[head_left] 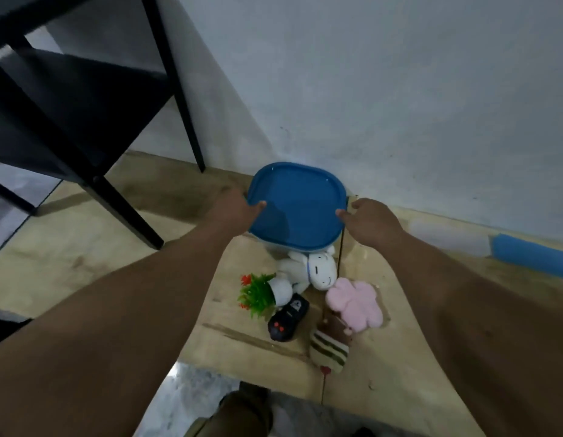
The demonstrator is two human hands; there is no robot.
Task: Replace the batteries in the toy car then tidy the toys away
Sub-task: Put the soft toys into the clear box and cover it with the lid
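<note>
A container with a blue lid (300,200) stands on the floor against the wall. My left hand (234,208) grips the lid's left edge, thumb on top. My right hand (367,217) grips its right edge the same way. In front of the container lie the toys: a black toy car (288,318), a white plush rabbit (311,269), a small fake plant in a white pot (264,291), a pink flower-shaped plush (356,302) and a striped brown plush (330,345).
A black shelf unit (84,105) stands at the left, its legs on the tiled floor. A blue foam roll (532,253) and a white cylinder (447,236) lie along the wall at the right. My knee (239,414) shows at the bottom.
</note>
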